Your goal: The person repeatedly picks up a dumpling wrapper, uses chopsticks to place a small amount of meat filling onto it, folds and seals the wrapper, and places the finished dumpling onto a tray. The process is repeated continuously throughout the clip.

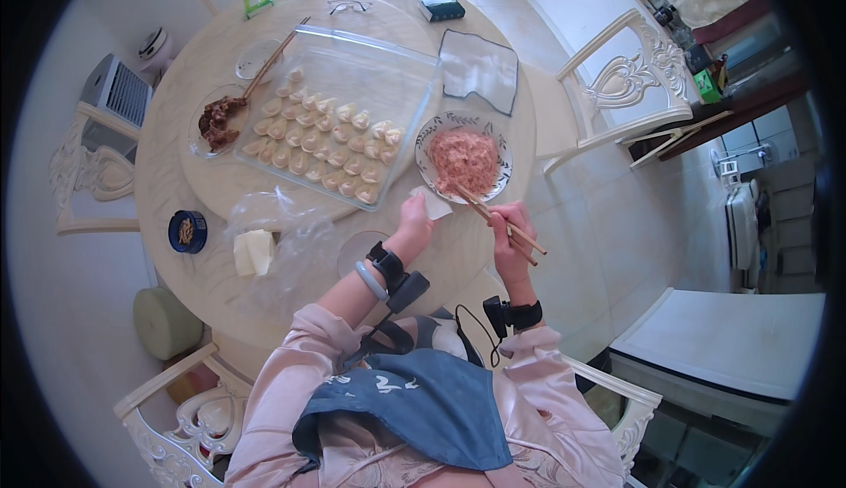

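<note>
My left hand (pixel 414 220) holds a wonton wrapper (pixel 433 204) near the lower rim of a leaf-patterned bowl (pixel 423 168). Raw minced meat (pixel 464 151) fills much of that bowl. In my right hand (pixel 512 237) is a pair of wooden chopsticks (pixel 480 206), their tips at the near edge of the meat. Left of the bowl lies a clear rectangular tray (pixel 396 58) with rows of folded wontons (pixel 320 148) in it. A stack of square wrappers (pixel 253 253) rests by a clear plastic bag (pixel 297 250) at the lower left.
A glass plate of dark meat (pixel 221 123) and a small dish (pixel 258 58) stand left of the tray, with chopsticks (pixel 276 58) across them. A blue ashtray (pixel 188 231) is near the left edge. A cloth (pixel 479 70), eyeglasses (pixel 349 6) and tissue packs (pixel 441 7) lie farther back.
</note>
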Demonstrator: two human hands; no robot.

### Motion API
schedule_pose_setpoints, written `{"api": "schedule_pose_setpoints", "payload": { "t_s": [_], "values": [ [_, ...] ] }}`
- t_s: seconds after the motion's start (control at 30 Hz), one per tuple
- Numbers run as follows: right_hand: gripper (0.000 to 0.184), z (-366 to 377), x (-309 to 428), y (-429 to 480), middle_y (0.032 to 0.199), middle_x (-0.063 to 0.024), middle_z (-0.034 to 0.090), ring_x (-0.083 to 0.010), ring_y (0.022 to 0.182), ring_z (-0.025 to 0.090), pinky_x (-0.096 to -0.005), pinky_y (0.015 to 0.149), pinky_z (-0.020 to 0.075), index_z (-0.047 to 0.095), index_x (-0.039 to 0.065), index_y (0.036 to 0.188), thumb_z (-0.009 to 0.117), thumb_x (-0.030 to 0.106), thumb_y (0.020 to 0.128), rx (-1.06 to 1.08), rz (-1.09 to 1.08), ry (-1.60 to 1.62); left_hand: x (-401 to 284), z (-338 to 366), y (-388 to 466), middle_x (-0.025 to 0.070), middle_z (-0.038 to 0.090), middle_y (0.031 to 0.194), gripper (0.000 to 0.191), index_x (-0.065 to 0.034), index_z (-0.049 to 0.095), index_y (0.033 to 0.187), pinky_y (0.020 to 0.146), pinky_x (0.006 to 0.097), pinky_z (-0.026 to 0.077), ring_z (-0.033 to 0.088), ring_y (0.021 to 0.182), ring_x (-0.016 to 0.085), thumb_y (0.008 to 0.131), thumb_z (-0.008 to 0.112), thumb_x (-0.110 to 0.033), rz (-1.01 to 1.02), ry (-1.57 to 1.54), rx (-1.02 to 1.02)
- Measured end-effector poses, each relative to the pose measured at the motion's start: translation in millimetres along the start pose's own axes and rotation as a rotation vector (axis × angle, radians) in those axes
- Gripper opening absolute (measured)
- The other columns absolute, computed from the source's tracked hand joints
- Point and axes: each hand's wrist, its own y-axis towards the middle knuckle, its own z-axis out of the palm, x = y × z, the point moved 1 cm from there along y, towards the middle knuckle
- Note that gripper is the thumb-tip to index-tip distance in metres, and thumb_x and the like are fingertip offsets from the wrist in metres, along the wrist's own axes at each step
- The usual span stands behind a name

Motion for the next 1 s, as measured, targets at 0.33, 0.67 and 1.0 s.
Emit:
{"api": "schedule_pose_setpoints", "payload": {
  "t_s": [0.33,0.67,1.0],
  "values": [
    [0.013,-5,-24,11,0.083,-0.0086,0.057,-0.0168,0.075,0.057,-0.0275,0.069,0.0463,0.063,-0.001,0.092,0.058,0.011,0.091,0.053,0.105,0.313,-11,4,-3,0.0172,0.052,0.124,0.035,0.0039,0.044,0.122,0.096,0.0535,0.047,0.053,0.114,0.033,0.1,0.031,-0.019,-0.075,0.022,-0.018],
    [0.024,-15,-41,-10,0.085,-0.0063,0.06,-0.015,0.074,0.061,-0.0271,0.07,0.0479,0.063,0.0,0.095,0.05,0.019,0.097,-0.06,0.288,0.349,-1,-3,-1,0.0164,0.052,0.124,0.031,0.004,0.043,0.124,0.094,0.0527,0.048,0.055,0.112,0.033,0.098,0.036,-0.01,-0.06,0.104,-0.03],
    [0.033,1,-75,-60,0.092,-0.0104,0.065,-0.0202,0.082,0.064,-0.029,0.074,0.049,0.06,-0.002,0.106,0.048,0.028,0.099,-0.217,0.533,0.642,-4,2,-4,0.0175,0.05,0.125,0.033,0.0033,0.042,0.124,0.095,0.0547,0.047,0.053,0.115,0.033,0.1,0.032,-0.016,-0.087,0.04,-0.001]
  ]
}}
